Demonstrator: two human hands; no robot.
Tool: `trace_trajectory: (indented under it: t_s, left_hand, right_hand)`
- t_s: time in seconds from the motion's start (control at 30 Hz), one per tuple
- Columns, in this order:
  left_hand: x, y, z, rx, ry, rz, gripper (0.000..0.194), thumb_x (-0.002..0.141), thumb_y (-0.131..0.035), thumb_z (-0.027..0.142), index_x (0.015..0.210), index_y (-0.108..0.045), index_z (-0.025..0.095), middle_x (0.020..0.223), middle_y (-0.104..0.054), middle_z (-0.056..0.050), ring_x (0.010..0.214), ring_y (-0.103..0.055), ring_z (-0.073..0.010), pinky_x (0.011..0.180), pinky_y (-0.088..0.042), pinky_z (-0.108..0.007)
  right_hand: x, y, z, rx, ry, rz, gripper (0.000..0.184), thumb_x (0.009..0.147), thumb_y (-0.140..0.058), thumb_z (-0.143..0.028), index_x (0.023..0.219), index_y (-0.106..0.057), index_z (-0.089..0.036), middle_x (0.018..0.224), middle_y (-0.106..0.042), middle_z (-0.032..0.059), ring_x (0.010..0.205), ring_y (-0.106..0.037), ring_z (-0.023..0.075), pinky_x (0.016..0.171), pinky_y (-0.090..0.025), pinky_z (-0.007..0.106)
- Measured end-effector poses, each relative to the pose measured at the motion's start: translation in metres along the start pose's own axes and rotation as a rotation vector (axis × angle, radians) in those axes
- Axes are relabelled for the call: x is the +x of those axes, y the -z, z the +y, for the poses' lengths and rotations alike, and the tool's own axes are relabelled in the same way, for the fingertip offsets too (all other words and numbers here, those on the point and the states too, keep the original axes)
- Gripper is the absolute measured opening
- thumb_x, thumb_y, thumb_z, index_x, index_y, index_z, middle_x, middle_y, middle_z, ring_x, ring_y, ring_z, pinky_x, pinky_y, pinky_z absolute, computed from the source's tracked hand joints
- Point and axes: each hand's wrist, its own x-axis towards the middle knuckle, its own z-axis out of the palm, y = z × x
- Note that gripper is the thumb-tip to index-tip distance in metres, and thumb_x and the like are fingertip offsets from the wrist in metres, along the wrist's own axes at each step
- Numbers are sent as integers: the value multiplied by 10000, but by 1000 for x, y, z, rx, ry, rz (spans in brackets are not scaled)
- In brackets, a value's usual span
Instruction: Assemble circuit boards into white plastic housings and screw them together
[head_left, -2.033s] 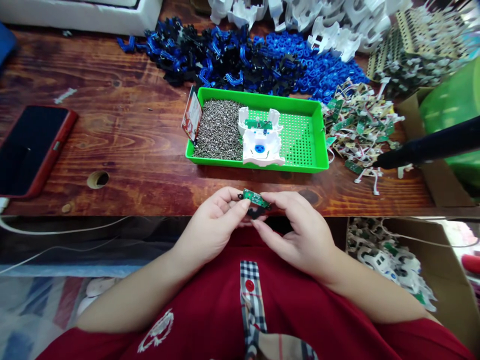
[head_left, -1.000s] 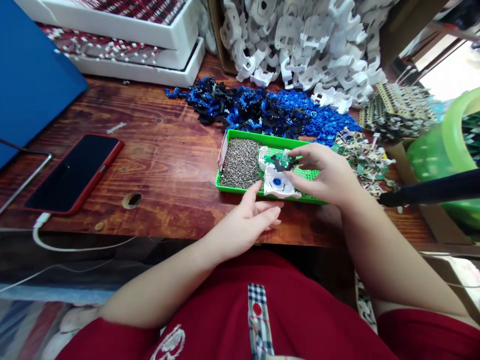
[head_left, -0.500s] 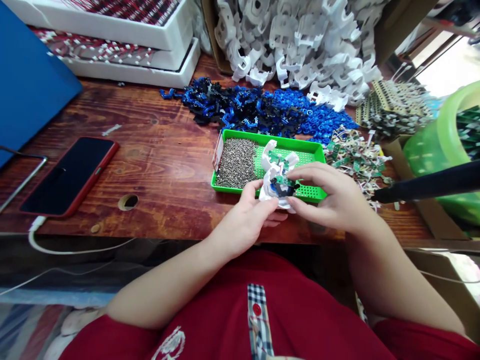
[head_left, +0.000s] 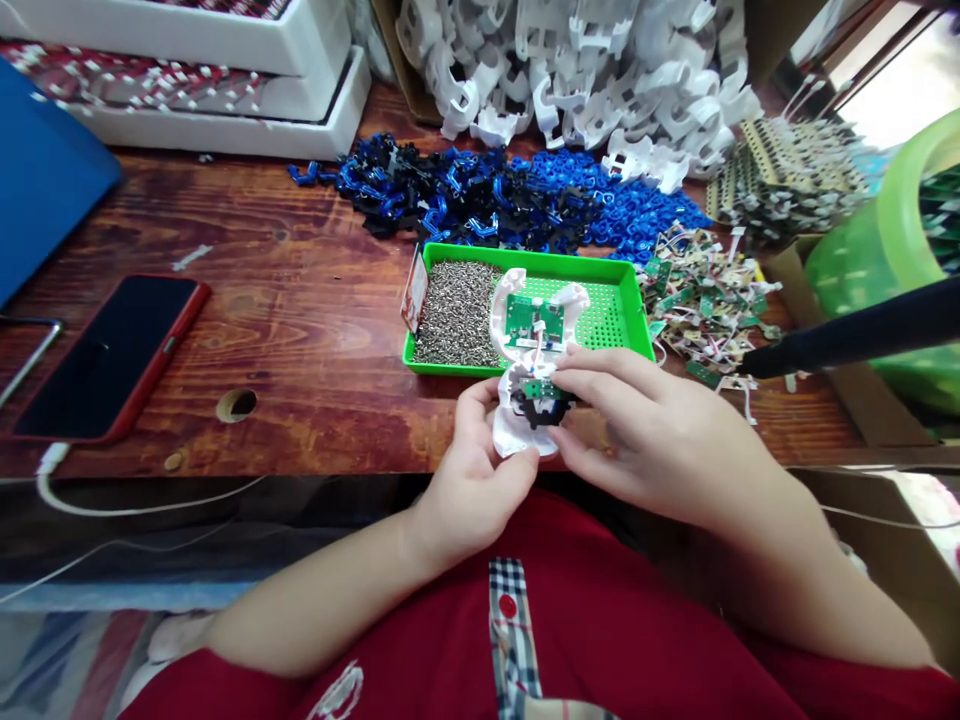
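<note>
My left hand (head_left: 471,470) grips a white plastic housing (head_left: 517,425) from below, near the table's front edge. A green circuit board (head_left: 534,320) sits in the housing's upper half. My right hand (head_left: 652,425) pinches a small green board with a black part (head_left: 541,398) and presses it against the housing's lower half. Just behind both hands lies the green tray (head_left: 626,315), with a heap of small metal screws (head_left: 456,312) in its left part.
Behind the tray lie piles of blue and black plastic parts (head_left: 480,195), white housings (head_left: 585,60) and wired circuit boards (head_left: 705,295). A red phone (head_left: 105,355) lies at left, a green tub (head_left: 892,250) and a dark tool handle (head_left: 862,330) at right. White foam trays (head_left: 187,90) stand at back left.
My right hand carried the small board to the tray. My left hand took the white housing out of the tray and both hands drew it back to the table edge.
</note>
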Motion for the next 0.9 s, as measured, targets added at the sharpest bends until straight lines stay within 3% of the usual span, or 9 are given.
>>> trace_trajectory:
  t_s: [0.17,0.37,0.47,0.6,0.9]
  left_hand:
    - [-2,-7,7,1,47,50,529,747,-625,125,1171,-327,234,1192,-544,-46,1077,-549,-175,950,-417,-316]
    - [-7,-4,11,24,74,-13,580,748,-639,157,1259,-380,249,1261,-551,-42,1205,-476,-214,1022,-350,-316]
    - [-7,2,8,-49,40,-40,482,788,-615,242,1231,-425,244,1261,-554,-40,1185,-492,-218,1012,-364,-341]
    - [-4,3,7,46,25,24,312,843,-559,225,1145,-483,231,1211,-588,-10,1129,-529,-172,987,-389,-297]
    - [-12,3,10,74,63,-66,410,870,-517,244,1277,-462,241,1318,-530,-32,1215,-468,-206,1043,-346,-326]
  right_hand:
    - [3,4,-7,-64,61,-36,242,804,-523,-263,967,-597,-102,1081,-603,109,886,-612,184,663,-545,264]
    - [3,5,-15,-97,105,-66,239,825,-501,-236,983,-609,-93,1106,-590,117,890,-608,202,647,-549,293]
    - [2,4,-19,-78,79,-88,256,832,-496,-235,1018,-608,-98,1109,-590,105,882,-607,196,641,-556,292]
    - [3,4,-24,-78,95,-111,244,827,-513,-208,1008,-620,-84,1126,-578,122,934,-593,215,727,-568,316]
    - [-5,0,-21,-39,137,-23,229,825,-539,-183,997,-627,-62,1116,-594,117,1088,-544,233,997,-483,351]
